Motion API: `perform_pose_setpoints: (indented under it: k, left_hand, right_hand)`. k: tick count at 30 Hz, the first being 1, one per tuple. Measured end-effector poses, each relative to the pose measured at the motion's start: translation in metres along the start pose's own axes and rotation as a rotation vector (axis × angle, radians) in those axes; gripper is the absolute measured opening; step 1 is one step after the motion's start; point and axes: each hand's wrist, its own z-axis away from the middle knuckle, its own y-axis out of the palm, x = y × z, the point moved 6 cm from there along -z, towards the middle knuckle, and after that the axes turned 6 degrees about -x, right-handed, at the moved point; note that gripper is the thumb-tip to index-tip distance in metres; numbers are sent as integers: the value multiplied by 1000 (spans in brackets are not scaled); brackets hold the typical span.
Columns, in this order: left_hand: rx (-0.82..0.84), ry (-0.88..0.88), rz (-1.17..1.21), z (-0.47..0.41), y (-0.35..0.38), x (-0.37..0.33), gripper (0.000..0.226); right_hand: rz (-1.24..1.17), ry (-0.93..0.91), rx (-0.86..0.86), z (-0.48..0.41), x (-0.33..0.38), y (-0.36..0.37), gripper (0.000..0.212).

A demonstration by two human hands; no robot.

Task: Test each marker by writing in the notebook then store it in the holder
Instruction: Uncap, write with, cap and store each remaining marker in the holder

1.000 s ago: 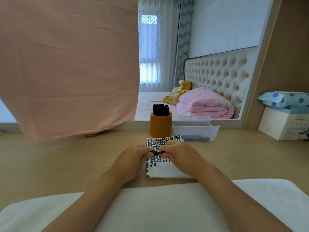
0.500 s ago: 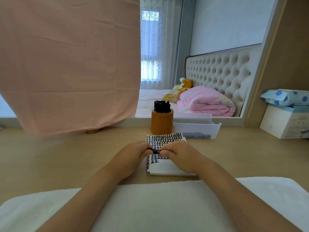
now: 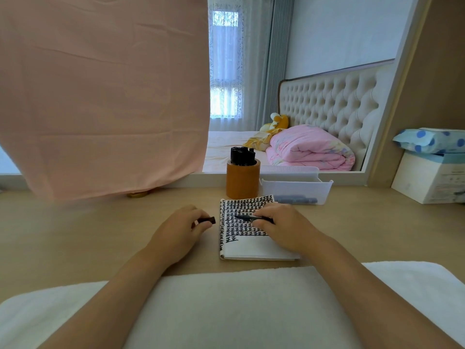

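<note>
Resting on a white towel (image 3: 239, 306) at six o'clock, both forearms. Pinching a dark cap (image 3: 207, 220) between thumb and fingertips, left hand (image 3: 178, 230), lying on the desk (image 3: 75, 235) just beside the notebook's spine. Gripping the uncapped marker (image 3: 253, 217), right hand (image 3: 286, 227), fingers curled around the barrel, tip pointing toward nine o'clock above the notebook (image 3: 249, 250).

Separating since half a second ago: both hands then meeting over one capped marker at the page centre; cap now pulled clear to the left. Judged: uncapping done, test stroke coming next.

Filling most of the page, rows of black marks; remaining blank, only the near strip, with the last marks at its left. Judged: writing space shrinking.

Standing at twelve o'clock beyond the notebook, an orange-brown holder (image 3: 242, 181) carrying several black markers (image 3: 242, 156). Sitting just beside it at one o'clock, a clear tray (image 3: 297, 188) holding more dark markers, presumably awaiting testing.
</note>
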Motion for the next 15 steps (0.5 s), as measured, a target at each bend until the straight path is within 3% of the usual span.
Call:
perform_pose_setpoints:
  k: [7,11,15]
  left_hand:
    - [4,-47,-169,-1,17,4,21]
    - [-2,-36,-234,-4,22,0,26]
    - [44,-27,-215,-3,22,0,34]
  right_hand:
    - [-214,62,-22,2,2,1,56]
    - [-401,102,-72,1,3,2,34]
    - [-630,199,-62,0,3,3,46]
